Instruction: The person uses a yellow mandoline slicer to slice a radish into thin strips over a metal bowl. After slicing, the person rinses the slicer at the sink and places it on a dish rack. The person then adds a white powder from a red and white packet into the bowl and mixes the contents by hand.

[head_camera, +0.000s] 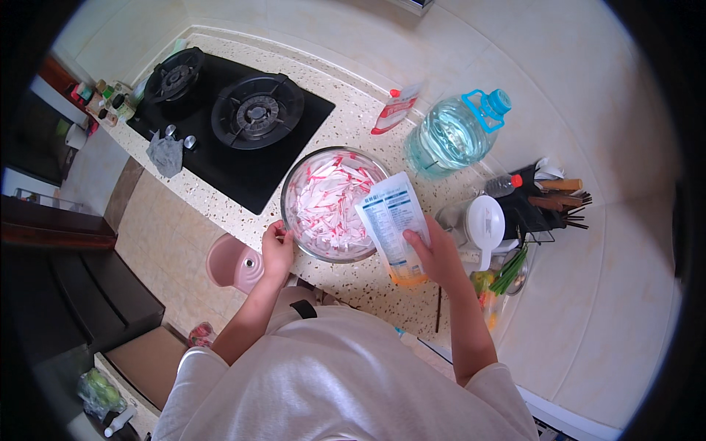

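Note:
A round steel-rimmed bowl (287, 220) stands on the speckled countertop. Inside it lie many white strips with pink-red edges (333, 204); they look like cut crab sticks. My left hand (277, 245) pinches the bowl's near left rim between thumb and fingers. In my right hand (433, 251) is a printed plastic pouch (389, 212), white and blue with an orange end. The pouch covers the bowl's right edge, its printed side facing up. Whether it is torn at the top cannot be told.
A black gas hob (253, 171) lies left of the bowl. Beyond the bowl stand a red-and-white spouted pouch (396, 113) and a large blue-capped water bottle (449, 135). At the right are a white-lidded jug (486, 223), a black utensil rack (521, 206) and green onions (510, 270).

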`<move>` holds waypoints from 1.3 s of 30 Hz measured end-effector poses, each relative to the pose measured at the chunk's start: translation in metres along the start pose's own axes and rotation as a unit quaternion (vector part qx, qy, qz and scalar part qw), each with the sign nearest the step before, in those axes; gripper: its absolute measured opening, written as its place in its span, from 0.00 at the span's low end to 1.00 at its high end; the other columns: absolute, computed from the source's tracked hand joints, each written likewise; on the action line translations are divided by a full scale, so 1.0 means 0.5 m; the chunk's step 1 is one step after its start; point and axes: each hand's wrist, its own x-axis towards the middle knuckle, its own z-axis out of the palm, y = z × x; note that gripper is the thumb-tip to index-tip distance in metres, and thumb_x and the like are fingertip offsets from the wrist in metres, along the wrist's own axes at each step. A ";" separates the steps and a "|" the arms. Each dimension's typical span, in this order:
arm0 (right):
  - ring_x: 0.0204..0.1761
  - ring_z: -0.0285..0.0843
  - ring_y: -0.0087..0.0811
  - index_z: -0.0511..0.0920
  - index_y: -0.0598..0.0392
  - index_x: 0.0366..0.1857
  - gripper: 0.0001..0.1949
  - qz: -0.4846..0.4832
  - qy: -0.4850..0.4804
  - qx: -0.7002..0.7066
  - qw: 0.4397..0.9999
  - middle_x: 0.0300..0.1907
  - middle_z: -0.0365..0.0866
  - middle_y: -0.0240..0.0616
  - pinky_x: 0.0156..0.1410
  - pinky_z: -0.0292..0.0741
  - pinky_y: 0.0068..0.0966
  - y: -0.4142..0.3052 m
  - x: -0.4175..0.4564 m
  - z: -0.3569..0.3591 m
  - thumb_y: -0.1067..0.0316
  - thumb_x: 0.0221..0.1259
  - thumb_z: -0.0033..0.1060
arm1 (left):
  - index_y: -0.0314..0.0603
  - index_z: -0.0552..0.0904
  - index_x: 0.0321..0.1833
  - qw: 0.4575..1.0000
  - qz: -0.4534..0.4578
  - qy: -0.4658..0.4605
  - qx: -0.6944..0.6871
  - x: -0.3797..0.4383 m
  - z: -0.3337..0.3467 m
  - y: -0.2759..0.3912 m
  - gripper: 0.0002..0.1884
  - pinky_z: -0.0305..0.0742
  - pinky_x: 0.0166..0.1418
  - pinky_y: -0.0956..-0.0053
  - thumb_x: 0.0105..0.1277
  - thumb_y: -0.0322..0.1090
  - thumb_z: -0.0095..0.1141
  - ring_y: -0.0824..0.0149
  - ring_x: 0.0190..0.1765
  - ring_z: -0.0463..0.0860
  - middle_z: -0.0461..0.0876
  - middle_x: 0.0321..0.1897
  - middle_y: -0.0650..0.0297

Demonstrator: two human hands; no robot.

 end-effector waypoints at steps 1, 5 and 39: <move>0.38 0.81 0.54 0.73 0.60 0.47 0.16 -0.001 0.020 -0.003 1.000 0.35 0.82 0.54 0.42 0.75 0.39 0.000 0.009 0.004 0.57 0.67 0.56 | 0.36 0.75 0.53 1.000 0.009 0.003 0.006 0.001 0.000 -0.003 0.15 0.73 0.42 0.76 0.64 0.27 0.59 0.71 0.35 0.75 0.77 0.35 0.63; 0.36 0.83 0.53 0.74 0.61 0.47 0.16 -0.033 0.026 -0.002 0.999 0.34 0.83 0.55 0.41 0.76 0.39 -0.005 0.037 0.003 0.57 0.66 0.57 | 0.36 0.76 0.53 0.999 0.028 0.010 0.026 0.007 -0.001 -0.016 0.16 0.74 0.41 0.76 0.64 0.28 0.60 0.72 0.34 0.75 0.78 0.35 0.63; 0.49 0.79 0.25 0.75 0.59 0.52 0.15 0.024 0.114 0.437 0.892 0.47 0.82 0.35 0.56 0.76 0.25 0.027 -0.030 0.069 0.77 0.61 0.61 | 0.33 0.76 0.55 0.999 0.045 -0.010 0.023 0.020 -0.017 -0.035 0.20 0.76 0.41 0.75 0.61 0.30 0.63 0.68 0.37 0.79 0.79 0.39 0.58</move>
